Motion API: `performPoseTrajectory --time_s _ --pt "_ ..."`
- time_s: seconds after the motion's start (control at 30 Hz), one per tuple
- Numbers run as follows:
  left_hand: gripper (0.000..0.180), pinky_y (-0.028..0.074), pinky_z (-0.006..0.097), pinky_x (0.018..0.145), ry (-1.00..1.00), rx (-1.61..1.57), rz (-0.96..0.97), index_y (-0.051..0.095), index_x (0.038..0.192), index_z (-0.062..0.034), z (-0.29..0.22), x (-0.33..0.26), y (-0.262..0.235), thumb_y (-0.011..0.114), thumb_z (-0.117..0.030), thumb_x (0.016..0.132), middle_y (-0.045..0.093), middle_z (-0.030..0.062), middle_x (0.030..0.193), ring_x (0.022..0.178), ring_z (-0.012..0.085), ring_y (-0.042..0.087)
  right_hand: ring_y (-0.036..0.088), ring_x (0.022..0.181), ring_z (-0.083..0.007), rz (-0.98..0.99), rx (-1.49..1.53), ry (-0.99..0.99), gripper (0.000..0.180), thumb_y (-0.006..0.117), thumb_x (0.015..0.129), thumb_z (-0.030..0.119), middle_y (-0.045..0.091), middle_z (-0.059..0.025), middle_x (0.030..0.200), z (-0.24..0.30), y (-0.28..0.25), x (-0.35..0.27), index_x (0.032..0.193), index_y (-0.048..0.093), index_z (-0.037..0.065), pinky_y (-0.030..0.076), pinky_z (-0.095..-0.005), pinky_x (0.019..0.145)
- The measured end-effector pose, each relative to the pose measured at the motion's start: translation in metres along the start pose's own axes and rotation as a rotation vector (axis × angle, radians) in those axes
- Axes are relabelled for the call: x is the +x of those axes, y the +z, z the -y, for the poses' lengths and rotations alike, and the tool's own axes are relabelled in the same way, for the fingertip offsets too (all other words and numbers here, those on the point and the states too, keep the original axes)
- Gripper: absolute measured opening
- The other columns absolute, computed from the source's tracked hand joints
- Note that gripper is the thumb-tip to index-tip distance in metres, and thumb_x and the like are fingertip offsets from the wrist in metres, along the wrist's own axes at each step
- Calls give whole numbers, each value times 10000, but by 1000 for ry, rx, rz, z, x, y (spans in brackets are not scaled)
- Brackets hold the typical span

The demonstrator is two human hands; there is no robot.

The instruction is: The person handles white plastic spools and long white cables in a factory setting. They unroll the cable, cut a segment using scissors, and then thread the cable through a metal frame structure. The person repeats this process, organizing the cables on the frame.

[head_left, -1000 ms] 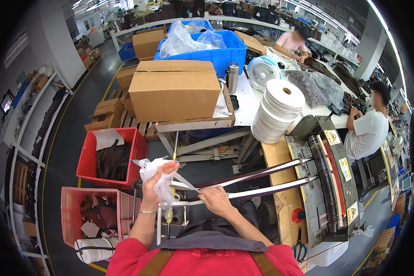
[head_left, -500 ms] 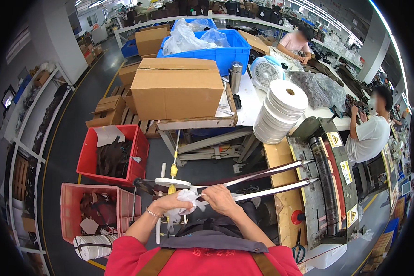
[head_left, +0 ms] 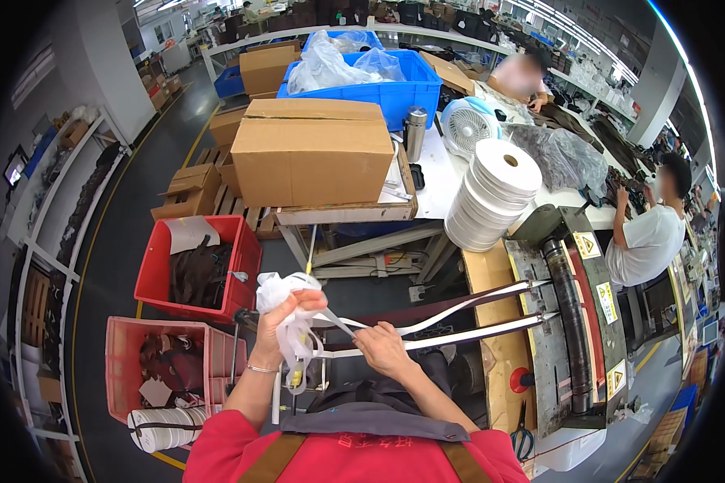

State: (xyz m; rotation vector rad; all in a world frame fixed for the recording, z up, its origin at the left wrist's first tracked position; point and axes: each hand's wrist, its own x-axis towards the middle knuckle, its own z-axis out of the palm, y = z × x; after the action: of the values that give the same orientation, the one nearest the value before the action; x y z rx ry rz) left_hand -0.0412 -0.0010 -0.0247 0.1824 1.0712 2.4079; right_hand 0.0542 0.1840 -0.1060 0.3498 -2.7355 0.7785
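Note:
My left hand point(head_left: 275, 332) is raised with a loose bundle of thin white backing ribbon point(head_left: 300, 328) in its fingers, loops hanging below it. A narrow length of this ribbon runs across to my right hand point(head_left: 383, 349), whose fingers are pinched on it. Beyond and beside the hands, two white-edged dark strips point(head_left: 475, 332) stretch from the machine point(head_left: 568, 322) on the right toward the left. The left ends of the strips and the reel there are mostly hidden by my left hand and the bundle.
Stacked white rolls point(head_left: 491, 201) stand behind the machine's wooden bench. A red crate point(head_left: 246, 270) and a pink crate point(head_left: 157, 328) hold dark pieces at left. A cardboard box point(head_left: 314, 165) sits on the table ahead. Scissors point(head_left: 523, 439) lie near the bench's front. Two people work at right.
My left hand has lifted up and left with the ribbon bundle, which now covers the white reel. A longer ribbon stretch shows between my hands; the right hand has barely moved.

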Motion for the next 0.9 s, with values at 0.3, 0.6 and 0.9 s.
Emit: performPoseTrajectory --time_s 0.3,0.6,0.9 --pt "370 447 380 601 -131 1530 558 567 949 -47 44 13 -23 571 -387 803 597 165 733 665 311 588 537 663 -247 -80 11 -108 60 525 752 92 535 -83 683 10 -18 8 799 510 57 402 -365 710" --pt "235 423 218 525 -492 436 411 565 821 -5 25 -11 -11 661 -206 745 586 54 679 585 108 553 569 738 -278 -103 16 -16 211 528 696 39 573 -112 748 0 -5 2 906 540 54 429 -380 797" --pt "281 482 297 618 -38 3 234 563 890 54 -6 -12 -15 573 -209 791 609 163 726 672 232 601 583 748 -285 -68 -7 50 189 534 750 84 581 -108 752 -1 1 -2 938 530 65 434 -403 839"
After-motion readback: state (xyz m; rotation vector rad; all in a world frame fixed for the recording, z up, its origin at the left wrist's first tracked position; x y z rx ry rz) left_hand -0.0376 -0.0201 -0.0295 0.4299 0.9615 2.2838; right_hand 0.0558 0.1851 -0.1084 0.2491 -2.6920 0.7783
